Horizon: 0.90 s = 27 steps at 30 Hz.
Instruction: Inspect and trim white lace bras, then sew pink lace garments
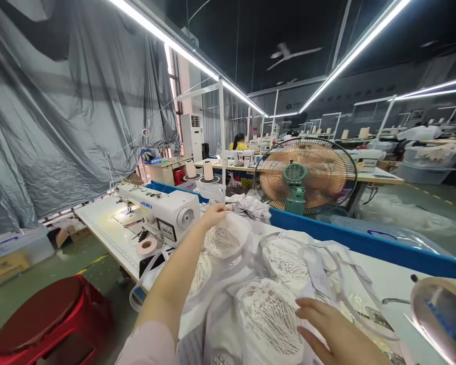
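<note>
A pile of white lace garment pieces (pixel 273 268) lies on the white work table (pixel 387 276). My left hand (pixel 214 214) reaches forward and is closed on the top lace piece (pixel 228 235), lifting its edge. My right hand (pixel 332 329) rests at the bottom right with fingers spread flat on the lace pile. A white JUKI sewing machine (pixel 159 210) stands just left of my left hand.
A roll of tape (pixel 147 246) lies by the machine. A red stool (pixel 49 319) stands at the lower left. A large fan (pixel 305 175) stands behind a blue table edge (pixel 365 243). Another machine's handwheel (pixel 441 314) is at the right. A person sits far back.
</note>
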Motion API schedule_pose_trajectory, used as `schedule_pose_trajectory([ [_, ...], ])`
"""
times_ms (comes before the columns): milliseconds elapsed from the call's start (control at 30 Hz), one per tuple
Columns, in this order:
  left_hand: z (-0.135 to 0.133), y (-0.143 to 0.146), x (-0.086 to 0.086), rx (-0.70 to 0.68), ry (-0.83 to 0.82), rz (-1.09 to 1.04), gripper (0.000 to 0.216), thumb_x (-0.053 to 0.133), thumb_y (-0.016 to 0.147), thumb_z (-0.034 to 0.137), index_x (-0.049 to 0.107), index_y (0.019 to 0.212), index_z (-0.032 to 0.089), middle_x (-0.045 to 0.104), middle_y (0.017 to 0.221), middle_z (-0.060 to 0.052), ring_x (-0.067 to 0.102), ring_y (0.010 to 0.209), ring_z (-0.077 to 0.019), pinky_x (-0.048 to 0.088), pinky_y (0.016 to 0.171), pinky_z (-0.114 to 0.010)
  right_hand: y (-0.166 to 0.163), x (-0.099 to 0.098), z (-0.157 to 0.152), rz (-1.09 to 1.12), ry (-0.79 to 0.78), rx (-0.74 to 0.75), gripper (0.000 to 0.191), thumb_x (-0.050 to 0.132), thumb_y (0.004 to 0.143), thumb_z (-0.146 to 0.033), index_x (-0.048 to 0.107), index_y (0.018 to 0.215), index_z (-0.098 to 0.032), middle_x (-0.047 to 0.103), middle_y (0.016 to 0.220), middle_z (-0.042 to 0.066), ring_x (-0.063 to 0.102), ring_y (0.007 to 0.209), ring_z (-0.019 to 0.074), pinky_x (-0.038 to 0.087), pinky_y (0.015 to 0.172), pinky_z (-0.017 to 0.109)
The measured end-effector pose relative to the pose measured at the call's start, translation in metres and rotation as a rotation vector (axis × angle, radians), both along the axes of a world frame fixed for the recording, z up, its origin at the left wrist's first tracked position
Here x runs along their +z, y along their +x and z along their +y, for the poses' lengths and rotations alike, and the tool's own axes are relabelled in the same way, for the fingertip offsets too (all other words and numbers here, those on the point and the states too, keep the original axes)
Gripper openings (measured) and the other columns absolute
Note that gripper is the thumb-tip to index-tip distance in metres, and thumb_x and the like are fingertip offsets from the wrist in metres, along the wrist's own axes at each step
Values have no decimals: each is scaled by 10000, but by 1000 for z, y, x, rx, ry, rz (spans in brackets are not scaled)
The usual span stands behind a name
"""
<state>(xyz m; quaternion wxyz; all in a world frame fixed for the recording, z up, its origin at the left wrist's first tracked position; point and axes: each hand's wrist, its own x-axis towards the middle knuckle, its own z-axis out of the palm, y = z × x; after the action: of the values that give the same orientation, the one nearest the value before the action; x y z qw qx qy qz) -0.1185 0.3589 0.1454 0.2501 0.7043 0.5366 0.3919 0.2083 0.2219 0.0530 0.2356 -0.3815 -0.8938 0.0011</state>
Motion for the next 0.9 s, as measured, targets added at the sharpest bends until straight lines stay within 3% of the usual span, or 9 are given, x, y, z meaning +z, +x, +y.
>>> schedule_pose_trajectory([
  [133,-45,2,43,-265,-3,-204,274,439,655,431,306,647,192,643,809,-115,568,665,-181,440,609,-315,-21,36,6,312,-49,31,354,409,882,-486,639,1001,-245,623,1103,77,593,1012,246,523,849,412],
  [200,-69,8,57,-363,-35,-253,356,467,583,505,293,615,196,645,764,-137,542,576,-178,419,540,-312,-36,54,7,505,-161,17,464,351,881,-552,604,1091,-225,600,1157,95,554,1079,263,487,901,445],
  [267,-91,20,68,-496,-101,-263,410,541,526,543,339,566,188,648,754,-156,546,557,-196,422,521,-329,-51,67,5,650,-342,59,556,318,873,-605,528,1218,-223,526,1269,94,460,1192,268,408,983,471],
  [367,-118,40,79,-842,-217,-177,358,670,537,478,516,535,155,639,787,-149,584,666,-235,466,645,-380,-71,73,-3,781,-649,286,638,327,857,-659,438,1308,-220,444,1348,92,381,1251,257,291,1058,472],
  [467,-133,55,83,-1048,-249,-53,221,682,662,374,650,628,158,596,782,-111,562,711,-195,460,724,-341,-82,69,-17,733,-868,523,607,338,860,-666,518,1206,-201,555,1173,102,489,1094,248,345,994,433],
  [533,-137,59,82,-1065,-281,10,214,655,719,368,668,662,162,578,742,-96,540,676,-168,455,695,-306,-79,64,-26,619,-937,598,576,373,839,-680,598,978,-170,583,912,72,531,856,205,437,809,343],
  [633,-137,57,72,-1052,-363,93,271,637,733,411,658,658,152,595,721,-100,551,693,-176,455,723,-299,-57,56,-31,535,-981,599,601,442,754,-736,542,702,-145,445,655,7,404,596,124,346,535,238],
  [767,-129,56,48,-888,-406,159,214,652,678,344,636,710,133,607,748,-76,550,711,-168,445,718,-273,-6,47,-23,446,-856,413,502,530,743,-658,598,755,-161,539,739,33,491,718,177,379,640,265],
  [900,-116,76,16,-785,-417,186,146,586,640,177,630,771,129,588,712,-23,498,648,-119,409,654,-227,41,36,-24,321,-679,172,376,520,792,-563,631,863,-210,596,838,45,540,808,216,419,740,319],
])
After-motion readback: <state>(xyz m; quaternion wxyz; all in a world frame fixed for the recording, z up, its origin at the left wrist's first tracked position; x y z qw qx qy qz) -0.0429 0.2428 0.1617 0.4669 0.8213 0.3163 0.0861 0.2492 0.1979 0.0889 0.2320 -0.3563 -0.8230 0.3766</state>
